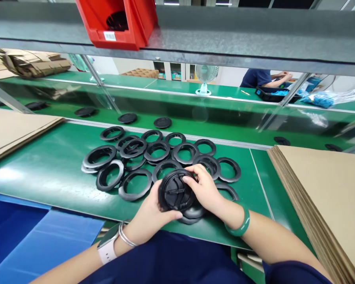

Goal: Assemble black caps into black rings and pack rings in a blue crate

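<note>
My left hand (149, 217) and my right hand (205, 189) together hold a round black plastic cap (175, 191) just above the near edge of the green table (47, 173). The left thumb lies under the cap's rim, and the right fingers press on its top edge. Under my hands lie a few more black discs (192, 215). Several black plastic rings (156, 152) are spread in a loose cluster on the table right beyond the cap.
Stacks of flat cardboard lie at the left (14, 130) and right (328, 197). A red bin (118, 23) sits on the overhead shelf. Black caps (162, 122) lie on the conveyor behind. Blue sheets (32, 236) are at lower left. Another person (263, 77) works far back.
</note>
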The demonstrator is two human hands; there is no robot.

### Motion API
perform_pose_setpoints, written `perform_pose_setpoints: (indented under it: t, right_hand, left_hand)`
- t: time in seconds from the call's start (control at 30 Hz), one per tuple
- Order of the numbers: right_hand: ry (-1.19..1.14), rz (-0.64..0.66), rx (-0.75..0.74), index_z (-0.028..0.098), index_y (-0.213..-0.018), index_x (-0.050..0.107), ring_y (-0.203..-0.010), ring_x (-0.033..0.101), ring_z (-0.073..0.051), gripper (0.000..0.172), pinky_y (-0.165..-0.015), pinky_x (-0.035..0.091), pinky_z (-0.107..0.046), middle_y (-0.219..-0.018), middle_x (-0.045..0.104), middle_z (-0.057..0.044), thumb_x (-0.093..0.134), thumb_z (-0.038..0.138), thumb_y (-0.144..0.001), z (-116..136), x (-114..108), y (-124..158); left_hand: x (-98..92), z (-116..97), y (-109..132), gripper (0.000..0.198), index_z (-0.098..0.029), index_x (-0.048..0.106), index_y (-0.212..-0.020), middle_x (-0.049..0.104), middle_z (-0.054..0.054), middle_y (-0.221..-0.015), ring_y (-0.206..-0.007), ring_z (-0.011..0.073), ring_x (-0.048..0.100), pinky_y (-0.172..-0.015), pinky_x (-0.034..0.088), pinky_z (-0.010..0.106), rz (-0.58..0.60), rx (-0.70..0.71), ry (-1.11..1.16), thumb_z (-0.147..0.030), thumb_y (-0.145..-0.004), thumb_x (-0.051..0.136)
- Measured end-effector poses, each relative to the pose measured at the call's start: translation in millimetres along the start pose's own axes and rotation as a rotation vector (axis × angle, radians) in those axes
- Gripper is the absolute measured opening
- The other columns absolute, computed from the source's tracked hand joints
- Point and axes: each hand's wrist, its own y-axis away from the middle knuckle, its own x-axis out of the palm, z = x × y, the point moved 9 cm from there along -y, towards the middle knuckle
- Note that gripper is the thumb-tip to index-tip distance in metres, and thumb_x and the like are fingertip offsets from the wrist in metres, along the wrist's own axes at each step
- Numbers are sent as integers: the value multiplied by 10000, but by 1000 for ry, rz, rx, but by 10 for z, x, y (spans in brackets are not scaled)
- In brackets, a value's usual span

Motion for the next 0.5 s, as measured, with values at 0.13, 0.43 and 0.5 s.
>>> perform_pose_setpoints:
  t: [0.13,0.43,0.5]
  right_hand:
    - [-47,-29,38,190,-920,606,-913,565,-214,127,-799,485,-343,-954,582,-30,680,184,-817,-85,48,20]
    - [-204,230,191,206,-1081,584,-973,623,-233,357,-859,501,-375,-1044,651,-28,779,221,-783,-7,243,142]
    - [-169,241,210,209,-1093,590,-976,634,-241,397,-863,504,-383,-1050,666,-30,792,172,-753,-21,278,168]
  left_hand:
    - [19,-40,40,705,-259,395,-1363,554,93,-1337,-1259,282,555,-1045,505,415,42,80,-43,-419,-802,789]
    - [-133,-159,63,405,-200,521,-1221,633,71,-1145,-1097,261,592,-982,472,393,-89,104,-323,-485,-939,582]
    - [-137,-136,63,379,-200,529,-1187,640,64,-1106,-1053,256,605,-951,483,389,-82,97,-323,-483,-940,578]
